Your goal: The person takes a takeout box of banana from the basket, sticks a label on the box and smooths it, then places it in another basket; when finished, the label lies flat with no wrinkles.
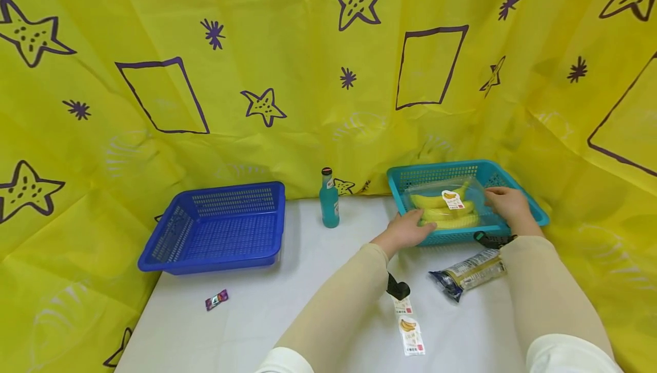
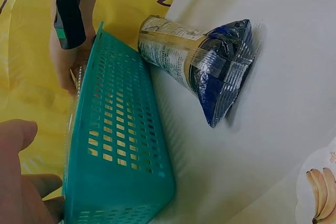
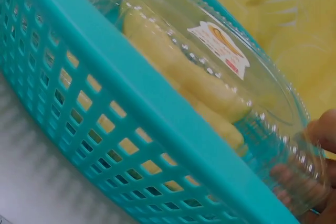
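Observation:
A clear plastic clamshell box (image 1: pixel 435 196) of bananas (image 1: pixel 446 213), with a banana-picture label (image 1: pixel 453 199) on its lid, sits in the teal basket (image 1: pixel 518 185). My left hand (image 1: pixel 407 229) is at the box's left end, thumb above the front rim and fingers by the edge. On the right end, my right hand (image 1: pixel 510 207) grips the box, its fingertips visible through the plastic in the right wrist view. In the left wrist view, the left thumb (image 2: pixel 21 134) and fingers (image 2: pixel 44 187) show beside the basket rim.
A wrapped snack pack (image 1: pixel 472 273) lies before the teal basket. Two banana stickers (image 1: pixel 410 336) lie on the white table (image 1: pixel 354 304). A blue basket (image 1: pixel 226 224), a bottle of turquoise drink (image 1: pixel 329 199) and a small purple packet (image 1: pixel 217 300) stand or lie leftward. Yellow curtain (image 1: pixel 303 31) surrounds the table.

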A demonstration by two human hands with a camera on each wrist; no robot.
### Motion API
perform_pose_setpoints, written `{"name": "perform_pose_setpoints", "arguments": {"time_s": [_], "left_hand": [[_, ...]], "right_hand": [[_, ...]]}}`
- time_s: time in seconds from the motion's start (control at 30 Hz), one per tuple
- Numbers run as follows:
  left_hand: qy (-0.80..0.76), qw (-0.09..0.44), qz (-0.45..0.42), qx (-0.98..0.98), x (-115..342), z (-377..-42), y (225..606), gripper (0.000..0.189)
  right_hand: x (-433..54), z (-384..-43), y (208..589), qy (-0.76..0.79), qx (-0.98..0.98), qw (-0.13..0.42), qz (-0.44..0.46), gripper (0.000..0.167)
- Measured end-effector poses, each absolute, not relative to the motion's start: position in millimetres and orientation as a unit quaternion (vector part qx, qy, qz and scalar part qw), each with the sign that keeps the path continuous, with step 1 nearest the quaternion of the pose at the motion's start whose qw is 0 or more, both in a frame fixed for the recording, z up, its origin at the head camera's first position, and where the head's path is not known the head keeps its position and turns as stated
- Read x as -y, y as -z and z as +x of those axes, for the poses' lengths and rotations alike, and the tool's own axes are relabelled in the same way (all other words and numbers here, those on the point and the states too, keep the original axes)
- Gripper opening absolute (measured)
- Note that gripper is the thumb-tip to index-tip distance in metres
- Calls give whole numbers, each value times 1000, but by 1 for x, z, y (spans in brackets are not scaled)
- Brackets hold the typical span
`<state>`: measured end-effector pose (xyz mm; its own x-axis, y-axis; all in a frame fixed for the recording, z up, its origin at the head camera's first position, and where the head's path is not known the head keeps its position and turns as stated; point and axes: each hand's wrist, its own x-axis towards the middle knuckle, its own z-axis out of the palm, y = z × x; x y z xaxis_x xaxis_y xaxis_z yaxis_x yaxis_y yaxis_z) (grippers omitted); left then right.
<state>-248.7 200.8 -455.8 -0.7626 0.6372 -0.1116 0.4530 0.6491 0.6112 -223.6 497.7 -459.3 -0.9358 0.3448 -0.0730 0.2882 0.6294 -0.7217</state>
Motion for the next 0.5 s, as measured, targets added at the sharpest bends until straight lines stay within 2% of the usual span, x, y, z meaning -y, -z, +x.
{"name": "perform_pose_setpoints", "arguments": {"time_s": [0.5], "left_hand": [[-272, 126, 330, -895, -192, -250, 462, 63]], "right_hand": [[-494, -219, 450, -245, 952, 23, -185, 52]]}}
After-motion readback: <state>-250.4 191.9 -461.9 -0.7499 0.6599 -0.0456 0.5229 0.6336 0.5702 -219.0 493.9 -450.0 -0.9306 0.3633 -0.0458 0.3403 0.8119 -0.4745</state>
